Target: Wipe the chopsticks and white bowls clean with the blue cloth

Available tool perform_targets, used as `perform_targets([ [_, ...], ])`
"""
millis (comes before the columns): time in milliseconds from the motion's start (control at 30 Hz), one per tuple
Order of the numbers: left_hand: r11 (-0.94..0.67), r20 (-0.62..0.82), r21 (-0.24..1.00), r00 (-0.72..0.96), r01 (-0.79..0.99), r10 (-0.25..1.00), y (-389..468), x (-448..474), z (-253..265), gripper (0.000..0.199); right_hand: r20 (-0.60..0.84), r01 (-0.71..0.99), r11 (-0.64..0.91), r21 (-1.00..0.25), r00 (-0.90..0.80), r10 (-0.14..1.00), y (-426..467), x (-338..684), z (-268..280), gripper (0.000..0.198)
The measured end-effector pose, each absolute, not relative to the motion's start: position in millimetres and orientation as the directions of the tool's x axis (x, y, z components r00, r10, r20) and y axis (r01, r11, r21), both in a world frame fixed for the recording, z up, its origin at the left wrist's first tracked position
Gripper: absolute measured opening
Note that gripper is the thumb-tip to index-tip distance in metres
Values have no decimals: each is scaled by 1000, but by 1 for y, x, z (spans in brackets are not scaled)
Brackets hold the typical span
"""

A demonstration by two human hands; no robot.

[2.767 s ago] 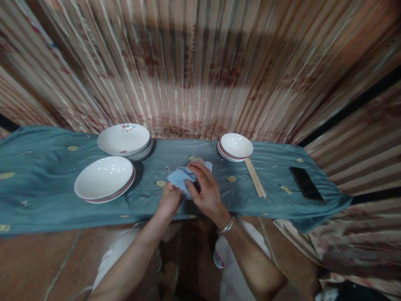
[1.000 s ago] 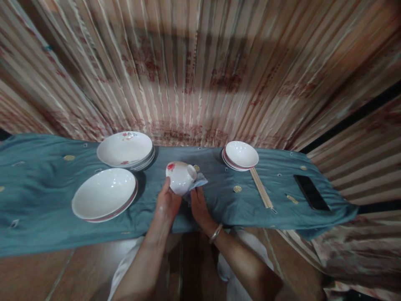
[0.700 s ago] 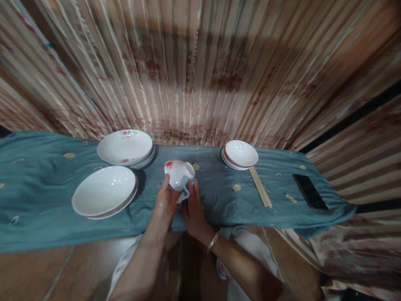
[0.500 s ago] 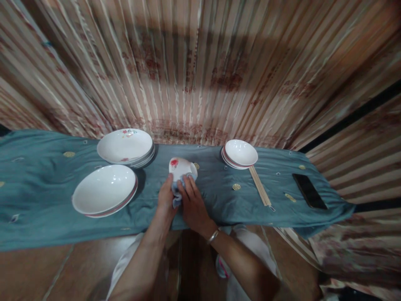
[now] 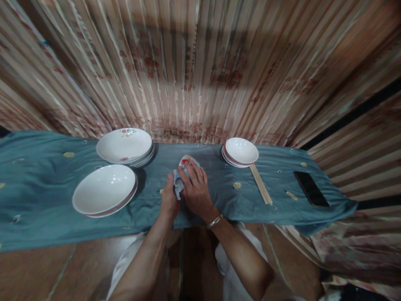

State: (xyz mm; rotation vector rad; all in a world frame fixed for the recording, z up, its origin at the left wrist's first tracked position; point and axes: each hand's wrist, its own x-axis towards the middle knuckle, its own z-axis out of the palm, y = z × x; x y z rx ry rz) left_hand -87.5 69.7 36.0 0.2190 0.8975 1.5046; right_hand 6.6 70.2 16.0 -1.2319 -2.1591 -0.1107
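Note:
A small white bowl [image 5: 189, 158] with a red flower is held between my hands, tilted, above the cloth-covered table. My left hand [image 5: 169, 200] grips it from the left with the thumb up; its other fingers are mostly hidden. My right hand [image 5: 197, 191], with a bracelet at the wrist, presses a light blue cloth [image 5: 178, 184] against the bowl's outside. The fingers cover much of the bowl, and the cloth's loose end hangs between the hands.
On the left stand a stack of large floral plates [image 5: 125, 146] and, nearer, stacked deep white bowls [image 5: 105, 190]. Rightward are stacked small bowls [image 5: 242, 151], wooden chopsticks [image 5: 261, 184] and a black phone [image 5: 310, 189]. A teal tablecloth [image 5: 44, 192] lies beneath; a striped curtain [image 5: 175, 83] hangs behind.
The bowl has turned, so its flower now shows farther right near my fingertips. My right hand has slid up and over the bowl with the cloth; my left hand has shifted slightly right.

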Motion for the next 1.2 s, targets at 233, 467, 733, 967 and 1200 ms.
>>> perform_targets([
  [233,82,-287,801,-261,-593,922,73,-89,22,15,550,733,557,-390,-300,780,78,11,25,52],
  [467,28,-175,877,-265,-480,948,71,-89,17,20,584,658,565,-498,-227,779,85,19,29,46],
  [733,38,-217,834,-265,-550,939,71,-91,15,14,551,638,549,-539,-225,803,89,22,29,45],
  [967,20,-283,782,-327,-623,902,71,-95,5,27,534,686,605,-404,-360,765,75,12,29,50],
  [1200,25,-188,834,-240,-551,952,74,-92,4,8,537,607,593,-529,-301,788,86,24,33,47],
])
